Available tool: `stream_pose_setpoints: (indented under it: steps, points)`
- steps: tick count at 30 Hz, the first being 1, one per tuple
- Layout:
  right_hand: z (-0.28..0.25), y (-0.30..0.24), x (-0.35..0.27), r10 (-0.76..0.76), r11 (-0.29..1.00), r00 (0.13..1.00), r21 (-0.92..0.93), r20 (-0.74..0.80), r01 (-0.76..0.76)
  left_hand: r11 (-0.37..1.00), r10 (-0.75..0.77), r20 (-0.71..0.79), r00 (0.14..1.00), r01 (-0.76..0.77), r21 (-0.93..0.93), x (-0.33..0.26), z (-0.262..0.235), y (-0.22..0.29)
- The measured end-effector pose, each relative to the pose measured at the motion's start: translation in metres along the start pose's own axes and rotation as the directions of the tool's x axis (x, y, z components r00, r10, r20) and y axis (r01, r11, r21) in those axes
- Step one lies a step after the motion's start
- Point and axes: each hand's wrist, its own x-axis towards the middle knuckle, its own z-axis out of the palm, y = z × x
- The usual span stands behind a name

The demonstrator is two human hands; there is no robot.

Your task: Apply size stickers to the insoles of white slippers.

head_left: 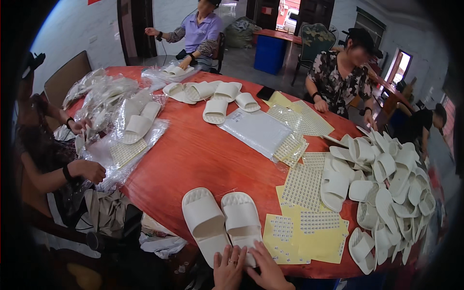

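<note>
Two white slide slippers lie side by side at the table's near edge, toes pointing away from me. The left slipper (pixel 205 220) is slightly angled; the right slipper (pixel 240 212) sits close beside it. My left hand (pixel 229 268) rests over the heel ends with fingers stretched out, a ring on one of them. My right hand (pixel 267 270) touches the heel of the right slipper, its fingers extended. Neither hand is wrapped round anything. Both hands partly hide the slippers' heels. Yellow-backed sticker sheets (pixel 280 246) lie just right of my right hand.
A big heap of white slippers (pixel 398 179) covers the table's right side. Several more slippers (pixel 215 111) and a pale plastic packet (pixel 256 133) lie at the far middle. Bagged slippers (pixel 106 96) pile up at left. Three co-workers sit around the red table (pixel 162 186).
</note>
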Motion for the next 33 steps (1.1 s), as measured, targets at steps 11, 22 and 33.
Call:
stream_pose_setpoints:
  steps: [11, 22, 33]
  points:
    - [-0.014, -0.027, -0.023, -0.047, 0.986, 0.97, 0.146, -0.237, 0.084, 0.98, 0.111, -0.117, 0.987, -0.089, 0.18, 0.007, 0.002, 0.004]
    - [-0.017, -0.031, -0.04, 0.126, 0.971, 0.989, 0.213, -0.074, -0.108, 0.998, 0.034, 0.033, 0.999, -0.032, -0.058, -0.004, 0.001, -0.006]
    - [-0.048, 0.025, -0.068, 0.344, 0.902, 0.842, -0.103, -0.416, -0.419, 0.997, -0.038, 0.051, 0.998, 0.042, -0.066, 0.001, 0.004, 0.0]
